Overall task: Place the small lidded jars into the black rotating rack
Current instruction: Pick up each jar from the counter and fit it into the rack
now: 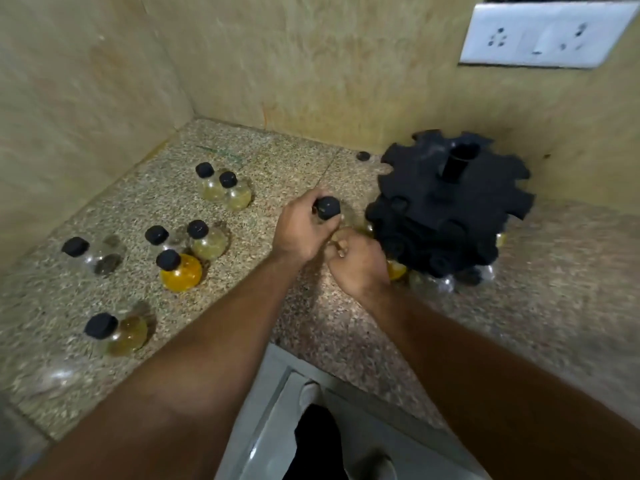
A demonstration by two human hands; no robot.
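At frame centre, the left hand (304, 230) is wrapped around a black-capped jar (328, 208), hiding its glass body. The right hand (360, 265) curls beside it, grip unclear, just left of the notched black rack (450, 209) on the speckled worktop (284, 161).

No readable text, label, brand, number or sign anywhere. Black jar lids (162, 235) at nine o'clock plain, glass bodies unlabelled. Black rotating rack (450, 206) at three o'clock bare of any marking. White socket plate (549, 34) at one o'clock without legible print, only pin holes and a switch. Speckled counter (263, 157) and beige wall (311, 64) unmarked.
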